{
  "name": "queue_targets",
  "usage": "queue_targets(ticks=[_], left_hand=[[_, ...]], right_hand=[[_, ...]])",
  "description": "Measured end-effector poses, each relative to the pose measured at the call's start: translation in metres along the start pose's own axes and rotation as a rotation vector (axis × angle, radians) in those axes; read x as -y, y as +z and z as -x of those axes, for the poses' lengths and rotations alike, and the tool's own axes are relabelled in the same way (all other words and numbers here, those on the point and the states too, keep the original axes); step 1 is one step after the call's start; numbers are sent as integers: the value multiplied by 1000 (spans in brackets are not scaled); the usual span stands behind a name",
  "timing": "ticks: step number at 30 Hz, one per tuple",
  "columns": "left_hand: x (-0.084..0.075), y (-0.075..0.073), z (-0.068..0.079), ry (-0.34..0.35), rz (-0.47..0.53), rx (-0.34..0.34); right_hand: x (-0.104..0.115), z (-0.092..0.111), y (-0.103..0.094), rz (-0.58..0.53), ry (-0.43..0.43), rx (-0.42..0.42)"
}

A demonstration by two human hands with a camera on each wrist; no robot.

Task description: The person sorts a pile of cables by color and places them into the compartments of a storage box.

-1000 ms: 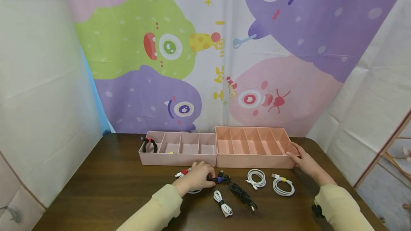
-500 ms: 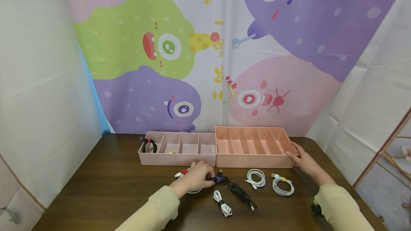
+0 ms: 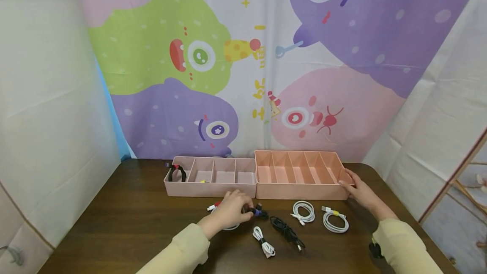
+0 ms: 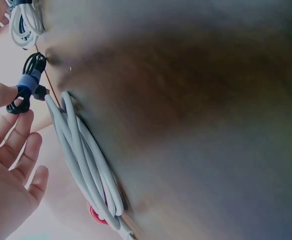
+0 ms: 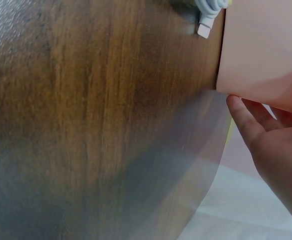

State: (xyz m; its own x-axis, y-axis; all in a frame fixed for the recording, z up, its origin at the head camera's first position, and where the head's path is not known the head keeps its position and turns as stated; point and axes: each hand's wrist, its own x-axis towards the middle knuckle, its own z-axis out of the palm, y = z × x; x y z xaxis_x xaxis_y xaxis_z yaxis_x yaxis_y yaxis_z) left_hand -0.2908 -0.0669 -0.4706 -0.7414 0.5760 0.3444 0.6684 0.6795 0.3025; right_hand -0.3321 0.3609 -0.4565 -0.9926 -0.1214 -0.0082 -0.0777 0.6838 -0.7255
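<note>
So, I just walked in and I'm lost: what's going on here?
A person's left hand pinches a purple-tied black cable. Their right hand touches the right end of the orange box. White cables and another black one lie on the table; a red-tied black cable sits in the pink box's leftmost compartment.

Down across six o'clock, the table (image 3: 114,219) shows dark wood grain, smooth with a soft sheen! At four, the peach box (image 3: 304,191) gleams gently, smooth plastic, and the pale pink box (image 3: 210,189) at seven looks like the same stuff, nearly matt. Over to six: the purple-banded black cable (image 3: 262,214) wears a sleek plastic jacket. Up at twelve, creased matt cloth, the printed backdrop (image 3: 243,24); at seven, a soft, matt fabric sleeve (image 3: 179,246).
</note>
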Motion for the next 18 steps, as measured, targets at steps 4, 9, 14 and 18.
queue_targets(ticks=[4,9,14,18], left_hand=[[1,-1,1,-3,0,-17],[1,-2,2,3,-10,-40],[1,-4,2,26,-33,-78],[-1,-6,3,26,-37,-92]], right_hand=[[0,0,0,8,-7,-4],[-1,0,0,3,3,-10],[-1,0,0,9,11,-4],[-1,0,0,23,22,-3]])
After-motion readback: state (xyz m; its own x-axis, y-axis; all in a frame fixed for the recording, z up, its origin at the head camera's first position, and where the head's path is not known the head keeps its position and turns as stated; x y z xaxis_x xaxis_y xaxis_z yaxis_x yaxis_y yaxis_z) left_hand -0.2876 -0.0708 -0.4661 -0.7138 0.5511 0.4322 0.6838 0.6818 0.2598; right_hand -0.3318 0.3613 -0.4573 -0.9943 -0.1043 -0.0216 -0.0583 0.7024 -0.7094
